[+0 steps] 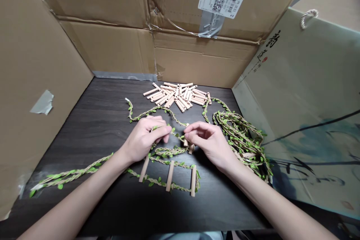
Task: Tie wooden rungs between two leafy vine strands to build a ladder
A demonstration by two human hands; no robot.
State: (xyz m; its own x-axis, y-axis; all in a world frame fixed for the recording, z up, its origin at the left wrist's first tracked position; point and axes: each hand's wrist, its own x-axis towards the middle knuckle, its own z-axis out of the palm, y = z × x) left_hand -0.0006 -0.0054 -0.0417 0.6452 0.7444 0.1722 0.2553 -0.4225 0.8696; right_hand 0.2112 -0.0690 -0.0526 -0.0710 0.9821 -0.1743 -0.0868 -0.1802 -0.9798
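Note:
My left hand (pixel 144 138) pinches a leafy twine vine (pixel 165 151) between its fingertips, and the strand runs on towards my right hand (pixel 209 145). The curled fingers of my right hand sit on a short wooden dowel (pixel 189 146) and seem to grip it, though they partly hide it. Below my hands, several dowels are tied across two vine strands as ladder rungs (pixel 169 176). A loose vine end (pixel 71 172) stretches away to the lower left.
A heap of loose wooden dowels (pixel 176 95) lies at the back of the dark wood table (pixel 84 127). A tangled vine coil (pixel 239 142) sits to the right. Cardboard walls (pixel 197 58) stand behind and left, and a printed paper bag (pixel 303 101) stands right.

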